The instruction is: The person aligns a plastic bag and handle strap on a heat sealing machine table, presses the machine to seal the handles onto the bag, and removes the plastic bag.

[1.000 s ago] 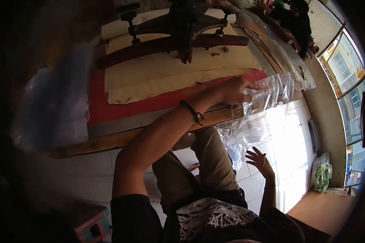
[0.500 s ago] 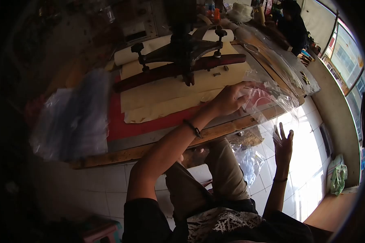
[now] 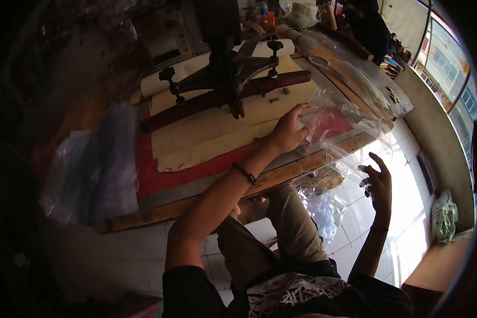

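Note:
My left hand (image 3: 290, 131) reaches over the front edge of the worktable, its thumb and fingers closed on the near edge of a clear plastic sheet (image 3: 331, 151). The crumpled, see-through film spreads over the table's right corner and hangs past its edge. Off to the right, above the tiled floor, my right hand (image 3: 377, 183) is raised with bent fingers spread apart and nothing visible in them. Under the black-and-red clamping bar (image 3: 270, 85) of a machine lies tan paper (image 3: 206, 132) on a red sheet (image 3: 180, 172). Two small dark metal pieces (image 3: 274, 99) rest on the paper.
A stack of clear plastic bags (image 3: 98, 164) drapes over the table's left side. Crumpled plastic (image 3: 323, 212) lies below the wooden table edge (image 3: 281, 173). A green bag (image 3: 447, 222) sits by the right wall. Another person in dark clothing (image 3: 365, 26) is at the back right.
My right hand has come away from the hanging plastic, and its fingers have spread and curled. The left hand stays at the film's edge. The whole view has shifted slightly.

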{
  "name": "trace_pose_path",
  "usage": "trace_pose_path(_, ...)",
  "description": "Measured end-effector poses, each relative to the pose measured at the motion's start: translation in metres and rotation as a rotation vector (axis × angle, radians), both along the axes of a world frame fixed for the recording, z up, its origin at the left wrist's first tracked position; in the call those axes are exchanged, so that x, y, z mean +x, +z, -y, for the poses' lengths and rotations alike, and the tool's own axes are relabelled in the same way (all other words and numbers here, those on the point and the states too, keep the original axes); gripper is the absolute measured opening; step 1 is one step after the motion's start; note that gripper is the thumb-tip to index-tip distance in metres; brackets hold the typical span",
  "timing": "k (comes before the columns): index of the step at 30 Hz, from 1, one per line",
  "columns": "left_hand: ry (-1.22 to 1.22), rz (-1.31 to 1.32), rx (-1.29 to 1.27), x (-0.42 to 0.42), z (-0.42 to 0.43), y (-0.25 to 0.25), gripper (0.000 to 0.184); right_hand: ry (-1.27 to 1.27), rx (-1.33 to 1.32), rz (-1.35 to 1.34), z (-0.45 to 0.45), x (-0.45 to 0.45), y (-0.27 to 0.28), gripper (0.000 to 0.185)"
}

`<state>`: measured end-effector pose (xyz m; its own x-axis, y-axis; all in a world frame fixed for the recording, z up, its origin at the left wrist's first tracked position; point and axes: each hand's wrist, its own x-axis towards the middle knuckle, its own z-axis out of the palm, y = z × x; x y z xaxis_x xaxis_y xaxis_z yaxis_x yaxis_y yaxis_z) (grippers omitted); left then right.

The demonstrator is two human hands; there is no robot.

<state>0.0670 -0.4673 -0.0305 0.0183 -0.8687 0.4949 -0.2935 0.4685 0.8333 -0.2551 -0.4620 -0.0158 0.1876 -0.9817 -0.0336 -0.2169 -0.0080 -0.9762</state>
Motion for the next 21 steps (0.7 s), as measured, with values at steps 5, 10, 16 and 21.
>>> trace_pose_path(5, -0.106, -0.205, 0.306, 0.001, -0.014, 0.021, 0.056, 0.059, -0.148, 0.015, 0.028, 0.004, 0.027, 0.053)
trace_pose_path(10, 0.0, -0.032, 0.265, 0.005, -0.007, 0.01, 0.054, 0.056, -0.141, 0.181, 0.044, 0.002, 0.03, 0.058)
trace_pose_path(16, -0.026, -0.192, 0.395, 0.006, -0.011, 0.009, 0.04, 0.217, -0.003, 0.4, 0.068, -0.017, -0.02, 0.038)
trace_pose_path(21, -0.032, -0.18, 0.491, 0.007, -0.012, 0.004, 0.034, 0.029, 0.085, 0.358, 0.105, -0.021, -0.055, 0.052)
